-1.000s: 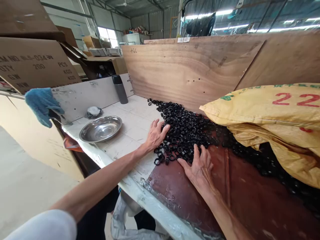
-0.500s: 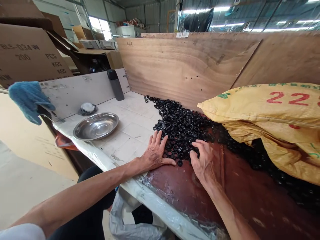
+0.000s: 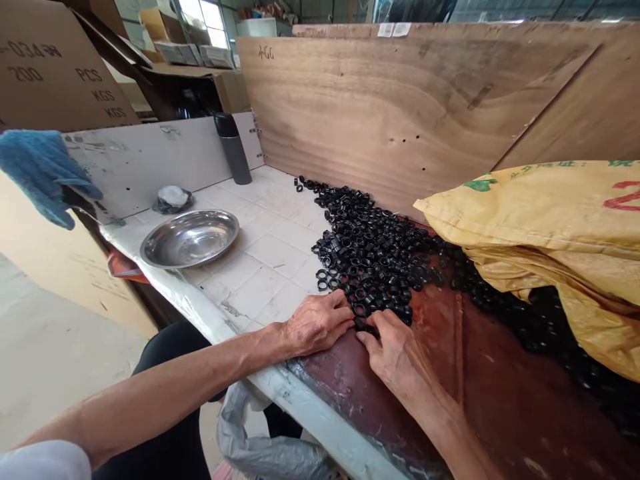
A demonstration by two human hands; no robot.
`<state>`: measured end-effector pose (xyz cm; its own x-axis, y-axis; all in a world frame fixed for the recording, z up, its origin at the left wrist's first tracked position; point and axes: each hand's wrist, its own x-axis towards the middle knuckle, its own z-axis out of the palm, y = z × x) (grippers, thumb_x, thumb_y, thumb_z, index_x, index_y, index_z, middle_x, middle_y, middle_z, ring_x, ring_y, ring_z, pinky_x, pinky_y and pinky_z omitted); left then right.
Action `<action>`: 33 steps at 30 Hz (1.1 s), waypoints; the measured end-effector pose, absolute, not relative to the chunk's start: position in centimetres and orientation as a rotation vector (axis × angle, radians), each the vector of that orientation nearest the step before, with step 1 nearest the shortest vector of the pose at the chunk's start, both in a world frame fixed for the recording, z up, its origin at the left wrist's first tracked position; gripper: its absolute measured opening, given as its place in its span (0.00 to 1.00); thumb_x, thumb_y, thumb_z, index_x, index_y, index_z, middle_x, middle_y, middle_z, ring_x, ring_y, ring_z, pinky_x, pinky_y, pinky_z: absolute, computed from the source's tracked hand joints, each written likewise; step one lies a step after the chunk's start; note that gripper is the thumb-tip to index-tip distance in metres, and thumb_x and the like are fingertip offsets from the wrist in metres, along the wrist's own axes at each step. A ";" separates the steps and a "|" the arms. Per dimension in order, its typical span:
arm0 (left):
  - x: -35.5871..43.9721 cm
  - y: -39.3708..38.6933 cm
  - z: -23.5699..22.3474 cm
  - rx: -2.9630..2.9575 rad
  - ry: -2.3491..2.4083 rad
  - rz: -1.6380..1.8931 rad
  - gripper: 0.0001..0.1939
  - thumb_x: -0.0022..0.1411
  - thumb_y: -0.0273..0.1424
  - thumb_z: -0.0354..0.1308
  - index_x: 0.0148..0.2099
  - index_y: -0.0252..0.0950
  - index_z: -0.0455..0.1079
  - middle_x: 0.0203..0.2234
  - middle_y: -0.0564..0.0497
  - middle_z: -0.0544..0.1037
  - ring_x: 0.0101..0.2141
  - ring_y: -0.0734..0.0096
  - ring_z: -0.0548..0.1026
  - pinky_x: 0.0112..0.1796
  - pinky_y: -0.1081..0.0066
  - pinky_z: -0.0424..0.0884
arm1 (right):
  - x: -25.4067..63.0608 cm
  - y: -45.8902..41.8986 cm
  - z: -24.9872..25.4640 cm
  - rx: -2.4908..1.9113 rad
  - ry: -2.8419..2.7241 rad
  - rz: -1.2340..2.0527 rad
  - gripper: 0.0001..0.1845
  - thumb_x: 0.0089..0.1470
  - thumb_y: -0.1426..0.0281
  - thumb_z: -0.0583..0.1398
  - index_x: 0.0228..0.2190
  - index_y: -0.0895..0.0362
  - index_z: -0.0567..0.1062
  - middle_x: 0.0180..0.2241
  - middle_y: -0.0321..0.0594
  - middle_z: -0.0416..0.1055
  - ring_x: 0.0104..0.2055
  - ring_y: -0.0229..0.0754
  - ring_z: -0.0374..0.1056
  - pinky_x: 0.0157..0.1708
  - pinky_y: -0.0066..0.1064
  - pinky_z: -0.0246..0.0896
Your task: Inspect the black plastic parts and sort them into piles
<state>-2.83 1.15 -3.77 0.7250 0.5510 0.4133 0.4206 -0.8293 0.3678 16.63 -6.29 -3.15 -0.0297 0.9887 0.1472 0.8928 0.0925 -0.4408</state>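
Small black rings (image 3: 373,250) lie in a loose heap across the pale worktop (image 3: 280,253) and a red-brown sheet (image 3: 500,380), their near edge meeting both hands as I watch from a distance through the head view. My left hand (image 3: 317,323) rests beside that edge, fingers bent inward and thumb hidden; I cannot tell whether they hold a ring. My right hand (image 3: 400,353) faces it, thumb and forefinger slightly parted at a dark piece between the hands; whether they grip it, I cannot tell. With the fingertips this close, I judge that attention is on the few pieces at the rim, not the heap's bulk.

Farther out, a wooden board (image 3: 340,100) backs the heap and a yellow sack (image 3: 560,213) overhangs its right side. To the left sit a shiny metal dish (image 3: 190,240) and, behind it, an upright dark flask (image 3: 234,153).
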 end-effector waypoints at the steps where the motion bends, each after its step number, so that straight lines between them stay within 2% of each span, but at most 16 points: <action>1: -2.7 1.2 -3.7 2.638 0.765 0.791 0.09 0.71 0.31 0.50 0.40 0.38 0.71 0.35 0.49 0.74 0.31 0.71 0.74 0.32 0.71 0.72 | 16.8 -6.2 -3.1 -1.807 -1.917 0.368 0.03 0.57 0.71 0.58 0.33 0.55 0.73 0.35 0.42 0.74 0.32 0.42 0.72 0.31 0.31 0.62; 5: -2.9 1.3 -3.2 2.505 0.757 0.864 0.04 0.63 0.26 0.54 0.39 0.36 0.70 0.35 0.50 0.75 0.32 0.71 0.74 0.32 0.72 0.72 | 16.6 -6.3 -2.5 -1.728 -1.819 0.553 0.04 0.58 0.70 0.57 0.32 0.55 0.73 0.32 0.40 0.74 0.25 0.39 0.69 0.28 0.31 0.62; 8: -3.3 1.4 -3.0 2.512 0.641 0.841 0.12 0.60 0.23 0.54 0.45 0.37 0.71 0.40 0.49 0.76 0.38 0.69 0.76 0.37 0.71 0.73 | 16.5 -6.5 -2.3 -1.748 -1.868 0.515 0.06 0.58 0.71 0.57 0.34 0.55 0.75 0.35 0.41 0.74 0.29 0.41 0.71 0.31 0.32 0.64; 10: -3.5 1.5 -3.1 2.554 0.547 0.786 0.13 0.61 0.26 0.55 0.49 0.38 0.72 0.42 0.48 0.76 0.40 0.67 0.77 0.40 0.70 0.74 | 16.8 -6.5 -2.4 -1.783 -1.930 0.448 0.09 0.57 0.73 0.56 0.37 0.56 0.76 0.37 0.43 0.74 0.33 0.43 0.72 0.34 0.33 0.65; 12: -3.6 1.5 -3.2 2.617 0.507 0.729 0.13 0.64 0.33 0.58 0.50 0.38 0.72 0.42 0.47 0.76 0.39 0.66 0.77 0.39 0.69 0.74 | 17.2 -6.5 -2.6 -1.815 -1.988 0.370 0.09 0.55 0.73 0.56 0.35 0.56 0.76 0.37 0.44 0.74 0.35 0.45 0.72 0.35 0.34 0.65; 15: -3.3 1.5 -3.5 2.705 0.520 0.671 0.13 0.67 0.39 0.57 0.47 0.37 0.73 0.41 0.46 0.77 0.38 0.65 0.76 0.37 0.69 0.73 | 17.6 -6.4 -2.6 -1.848 -1.940 0.331 0.03 0.51 0.73 0.58 0.29 0.55 0.73 0.31 0.42 0.73 0.30 0.44 0.71 0.31 0.34 0.63; 17: -3.2 1.4 -3.5 2.732 0.536 0.648 0.12 0.69 0.38 0.54 0.45 0.36 0.74 0.39 0.46 0.77 0.37 0.66 0.76 0.37 0.69 0.72 | 17.6 -6.2 -2.3 -1.860 -1.788 0.475 0.02 0.51 0.70 0.59 0.27 0.54 0.71 0.25 0.37 0.71 0.25 0.42 0.69 0.28 0.33 0.63; 19: -3.1 1.3 -3.5 2.730 0.571 0.633 0.12 0.69 0.37 0.53 0.46 0.36 0.74 0.39 0.46 0.76 0.36 0.66 0.76 0.36 0.69 0.72 | 17.4 -6.0 -2.0 -1.813 -1.613 0.689 0.05 0.54 0.66 0.60 0.28 0.53 0.70 0.22 0.35 0.71 0.23 0.41 0.69 0.26 0.31 0.64; 21: -3.2 1.2 -3.3 2.720 0.604 0.609 0.13 0.68 0.37 0.54 0.49 0.37 0.74 0.41 0.46 0.75 0.35 0.67 0.75 0.34 0.69 0.72 | 17.0 -6.1 -1.7 -1.712 -1.518 0.809 0.08 0.57 0.63 0.60 0.35 0.54 0.73 0.27 0.37 0.75 0.28 0.42 0.73 0.29 0.31 0.68; 24: -3.3 1.0 -3.4 2.702 0.611 0.587 0.15 0.65 0.35 0.56 0.53 0.40 0.72 0.42 0.46 0.73 0.35 0.66 0.75 0.35 0.69 0.72 | 16.4 -6.4 -1.5 -1.617 -1.587 0.774 0.13 0.60 0.66 0.60 0.46 0.54 0.76 0.40 0.42 0.77 0.39 0.43 0.75 0.40 0.32 0.70; 27: -3.0 1.2 -3.9 2.656 0.664 0.604 0.12 0.64 0.30 0.55 0.49 0.38 0.72 0.39 0.48 0.72 0.35 0.66 0.76 0.36 0.69 0.73 | 16.2 -6.4 -1.5 -1.627 -1.683 0.756 0.09 0.59 0.72 0.60 0.41 0.55 0.79 0.42 0.42 0.76 0.41 0.42 0.74 0.44 0.32 0.69; 33: -2.8 1.3 -4.2 2.534 0.702 0.724 0.10 0.61 0.29 0.54 0.46 0.39 0.68 0.41 0.49 0.75 0.35 0.69 0.77 0.37 0.71 0.73 | 15.9 -6.4 -1.1 -1.619 -1.395 0.819 0.04 0.52 0.71 0.64 0.33 0.54 0.76 0.36 0.35 0.75 0.32 0.37 0.73 0.35 0.27 0.68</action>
